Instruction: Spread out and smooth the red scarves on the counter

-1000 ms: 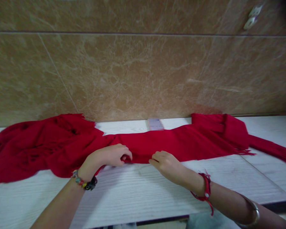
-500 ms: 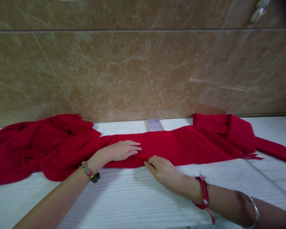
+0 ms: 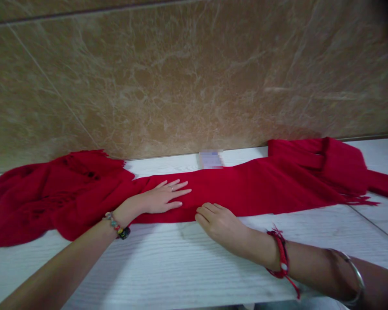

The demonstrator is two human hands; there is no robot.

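A long red scarf [image 3: 233, 189] with fringed ends stretches across the white wood-grain surface. Its middle is narrow and smooth, while the left part spreads into loose folds. Flat on the scarf, left of its middle, rests my left hand [image 3: 163, 197], open with fingers spread. My right hand [image 3: 220, 223] is closed at the scarf's near edge, fingers curled over the cloth. Its fingertips are partly hidden, with the thumb side along that edge.
A brown marbled tile wall [image 3: 181, 86] rises directly behind the white surface [image 3: 168, 262]. Beyond the scarf's middle lies a small pale purple item [image 3: 211, 159], blurred out. The near edge of the surface shows at the bottom right.
My left hand's fingers have spread wider on the scarf. My right hand's fingers are curled more closely at the near edge. The camera view has tilted slightly.
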